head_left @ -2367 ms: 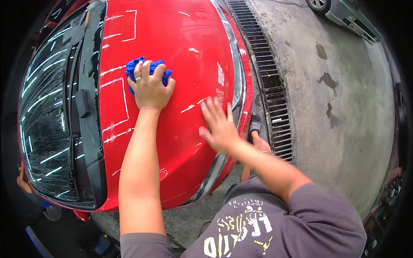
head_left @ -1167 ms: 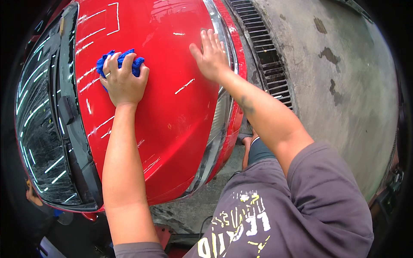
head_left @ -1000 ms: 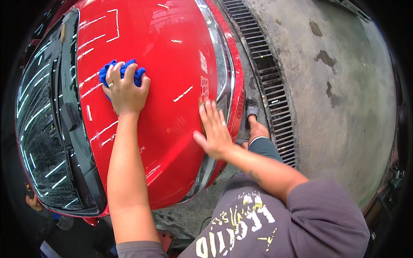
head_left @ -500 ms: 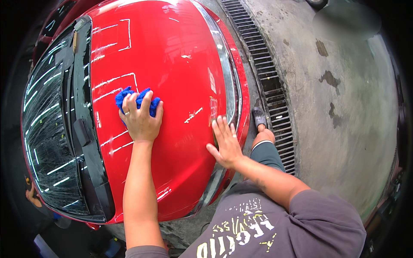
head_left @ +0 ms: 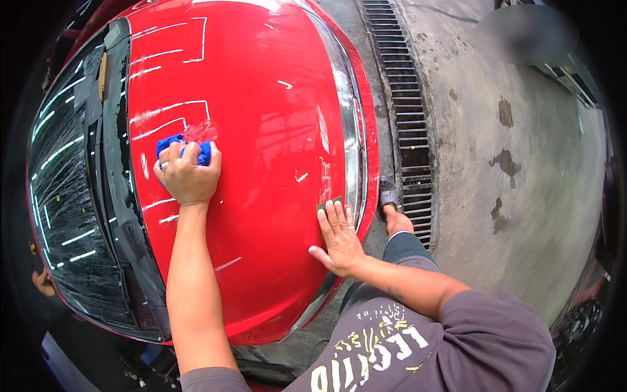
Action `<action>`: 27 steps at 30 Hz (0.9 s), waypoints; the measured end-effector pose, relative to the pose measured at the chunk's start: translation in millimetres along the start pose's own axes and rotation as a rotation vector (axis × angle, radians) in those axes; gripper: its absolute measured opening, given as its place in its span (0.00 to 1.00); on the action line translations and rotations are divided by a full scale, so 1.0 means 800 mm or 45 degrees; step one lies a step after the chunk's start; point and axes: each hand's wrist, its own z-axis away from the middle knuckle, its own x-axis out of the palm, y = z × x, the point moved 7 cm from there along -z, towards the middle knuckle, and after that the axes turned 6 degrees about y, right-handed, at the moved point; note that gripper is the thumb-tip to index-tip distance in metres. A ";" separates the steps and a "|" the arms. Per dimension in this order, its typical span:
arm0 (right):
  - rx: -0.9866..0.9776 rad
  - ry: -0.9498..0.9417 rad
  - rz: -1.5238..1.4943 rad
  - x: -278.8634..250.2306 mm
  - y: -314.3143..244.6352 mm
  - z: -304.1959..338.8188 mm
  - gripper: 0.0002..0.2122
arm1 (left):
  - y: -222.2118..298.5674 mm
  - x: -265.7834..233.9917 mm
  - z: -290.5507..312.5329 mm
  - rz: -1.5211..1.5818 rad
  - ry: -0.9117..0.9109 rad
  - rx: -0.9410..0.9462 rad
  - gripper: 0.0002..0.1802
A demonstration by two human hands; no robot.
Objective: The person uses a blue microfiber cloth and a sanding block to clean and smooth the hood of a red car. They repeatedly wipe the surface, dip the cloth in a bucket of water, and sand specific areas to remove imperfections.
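A bunched blue microfiber cloth (head_left: 205,154) lies pressed on the red car hood (head_left: 261,189), close to the windshield side. My left hand (head_left: 189,175) is closed over it, fingers curled into the fabric. Just beyond the cloth, a smeary, streaked patch (head_left: 201,130) shows on the paint. My right hand (head_left: 341,240) rests flat on the hood near the headlight edge, its fingers stretched out. From under those fingertips pokes the corner of a thin olive-coloured square (head_left: 328,204); the rest of it is hidden.
The windshield (head_left: 62,189) is streaked, with black wipers and trim along its base. Past the front bumper runs a metal floor grate (head_left: 410,130) in the stained concrete. My foot (head_left: 390,196) stands beside the grate. Another person's hand (head_left: 43,282) shows at the far left.
My left hand has slid the cloth toward the windshield, and the streaked patch now shows beside it. More of the olive square is visible by my right fingertips. The view has shifted slightly.
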 end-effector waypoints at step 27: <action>-0.014 0.219 0.237 -0.032 -0.047 -0.182 0.44 | -0.011 0.003 0.009 -0.121 -0.061 -0.056 0.21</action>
